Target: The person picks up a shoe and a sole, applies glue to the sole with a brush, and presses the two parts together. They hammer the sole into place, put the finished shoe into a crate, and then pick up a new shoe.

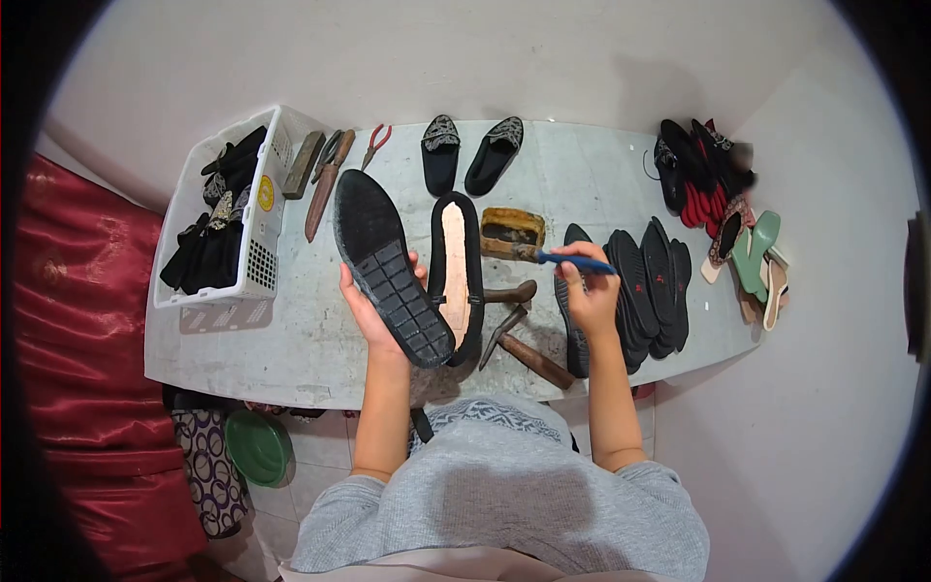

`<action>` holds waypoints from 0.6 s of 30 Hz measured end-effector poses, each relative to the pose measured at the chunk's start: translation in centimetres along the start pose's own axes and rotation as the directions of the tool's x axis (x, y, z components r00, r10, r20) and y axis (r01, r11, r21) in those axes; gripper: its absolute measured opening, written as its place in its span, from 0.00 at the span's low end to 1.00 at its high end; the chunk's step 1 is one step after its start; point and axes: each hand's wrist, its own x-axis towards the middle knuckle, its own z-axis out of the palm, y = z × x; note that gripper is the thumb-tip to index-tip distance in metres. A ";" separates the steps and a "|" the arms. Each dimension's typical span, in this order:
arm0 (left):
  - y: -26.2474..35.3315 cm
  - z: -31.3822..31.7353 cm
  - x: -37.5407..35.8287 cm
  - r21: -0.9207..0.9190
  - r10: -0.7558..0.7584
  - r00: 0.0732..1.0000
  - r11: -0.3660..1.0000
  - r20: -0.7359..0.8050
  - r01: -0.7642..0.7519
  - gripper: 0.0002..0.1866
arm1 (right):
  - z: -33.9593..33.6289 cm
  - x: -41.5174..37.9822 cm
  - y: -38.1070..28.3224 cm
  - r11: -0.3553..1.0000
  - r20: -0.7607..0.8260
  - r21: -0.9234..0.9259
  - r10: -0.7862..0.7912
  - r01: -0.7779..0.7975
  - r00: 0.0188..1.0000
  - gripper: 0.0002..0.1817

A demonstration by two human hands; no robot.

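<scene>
Gripping from beneath, the left hand [373, 315] holds a black rubber outsole [388, 267] tread-up, tilted over the counter [291, 349]; the right hand [592, 296] pinches a blue-handled brush [572, 260] whose tip meets the glue tin [512, 233]. Glue could drip from the bristles onto the counter on the way across, and the broad sole could slip from so small a hold. Just right of the sole lies a lasted shoe upper [458, 276], pale insole showing; a hammer [519, 344] rests nearer the body.
</scene>
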 end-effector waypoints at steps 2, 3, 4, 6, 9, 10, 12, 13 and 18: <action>-0.3 -0.2 -0.1 0.033 -0.019 0.999 0.999 -0.038 0.021 0.31 | 0.3 1.0 2.4 0.981 0.016 -0.189 0.044 -0.040 0.999 0.07; -0.5 -0.2 -0.1 0.079 -0.031 0.995 0.996 -0.091 0.038 0.33 | 0.5 1.4 3.6 0.962 0.027 -0.274 0.015 -0.007 1.000 0.08; -0.6 -0.2 -0.2 0.124 -0.039 0.989 0.991 -0.144 0.057 0.36 | 0.8 1.8 4.8 0.934 0.041 -0.356 -0.013 0.027 0.999 0.08; -0.7 -0.3 -0.4 0.178 -0.022 0.989 0.983 -0.146 0.048 0.37 | 1.4 2.4 7.0 0.930 0.045 -0.364 -0.043 0.057 0.998 0.08; -0.4 -0.5 -0.5 0.206 -0.061 0.975 0.973 -0.212 0.105 0.37 | 2.1 2.8 9.6 0.928 0.058 -0.370 -0.030 0.050 0.998 0.09; -0.3 -0.5 -0.6 0.206 -0.057 0.976 0.973 -0.212 0.102 0.37 | 2.2 2.9 10.6 0.929 0.065 -0.370 0.013 0.012 0.998 0.09; -0.1 -0.3 -0.7 0.245 -0.022 0.972 0.966 -0.234 0.081 0.35 | 2.3 2.7 12.1 0.932 0.085 -0.357 -0.030 0.059 0.996 0.09; 0.0 -0.3 -0.6 0.244 -0.018 0.972 0.967 -0.236 0.077 0.35 | 2.3 2.5 12.5 0.926 0.104 -0.374 -0.014 0.052 0.994 0.10; 0.5 -0.3 -0.4 0.344 0.077 0.962 0.939 -0.261 0.018 0.32 | 2.3 2.0 8.1 0.761 0.126 -0.619 -0.147 0.193 0.981 0.15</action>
